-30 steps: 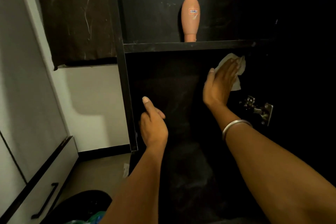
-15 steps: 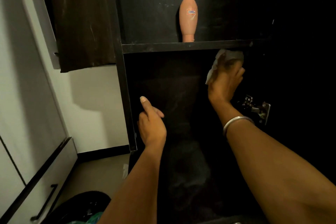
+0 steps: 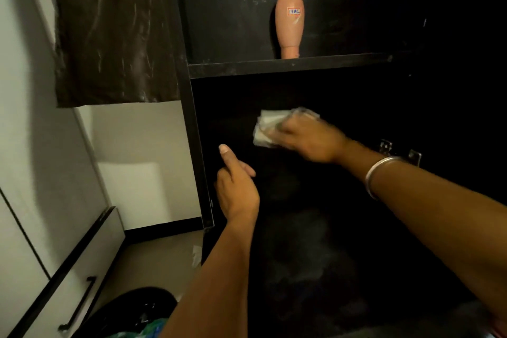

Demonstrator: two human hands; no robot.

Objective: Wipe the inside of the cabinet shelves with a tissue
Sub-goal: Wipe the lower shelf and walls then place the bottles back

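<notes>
Clearly the wiping is under way in the dark compartment just below the black cabinet shelf board (image 3: pixel 288 65), the landmark for everything that follows. The right hand (image 3: pixel 312 140) presses a crumpled white paper tissue (image 3: pixel 267 127) against the back panel beneath that board, roughly under the peach-coloured, egg-shaped plastic bottle (image 3: pixel 289 22) that stands upside down on the board. The hand is blurred, so whether the fingers lie flat on the tissue or curl round it cannot be told; they cover its right part, and the tissue shows past the fingertips on the left.

The left hand (image 3: pixel 237 186) sits lower and to the left of the tissue, near the black upright side panel (image 3: pixel 196 145) that meets the board's left end. Its thumb points up, the fingers are loosely curled, and it holds nothing.

Judging by the tissue's position, the stroke is somewhere mid-panel. The next move likely calls for steady pressure toward the upright panel, then lower passes.

The tissue looks bunched and wrinkled, pale against the black, its edges ragged; any dirt on it is too blurred to judge. It is thin and would tear easily if dragged over the metal hinge (image 3: pixel 385 147) below the board's right part.
</notes>
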